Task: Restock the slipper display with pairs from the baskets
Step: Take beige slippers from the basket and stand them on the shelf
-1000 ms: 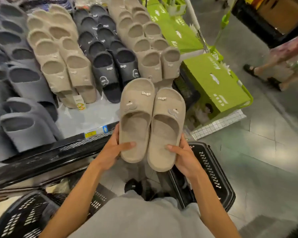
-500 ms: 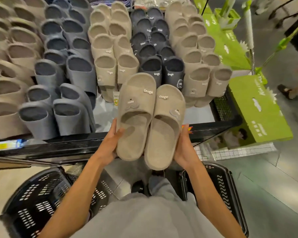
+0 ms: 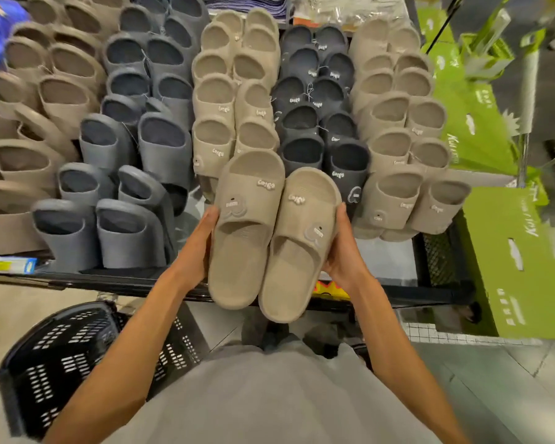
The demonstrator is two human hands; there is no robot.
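Observation:
I hold a beige pair of slippers side by side over the front edge of the display. My left hand (image 3: 196, 248) grips the outer side of the left slipper (image 3: 242, 232). My right hand (image 3: 345, 251) grips the outer side of the right slipper (image 3: 298, 248). Their toes reach the front of the beige row (image 3: 234, 100) in the middle of the slipper display. A black basket (image 3: 61, 360) stands on the floor at lower left, its inside mostly hidden.
Rows of grey slippers (image 3: 141, 139), dark navy slippers (image 3: 318, 123) and more beige ones (image 3: 401, 149) fill the shelf. A bare patch of shelf (image 3: 388, 257) lies at the front right. Green boxes (image 3: 523, 261) stand to the right.
The pair has moved up and forward over the shelf, toes now at the beige row. The view has shifted left along the display.

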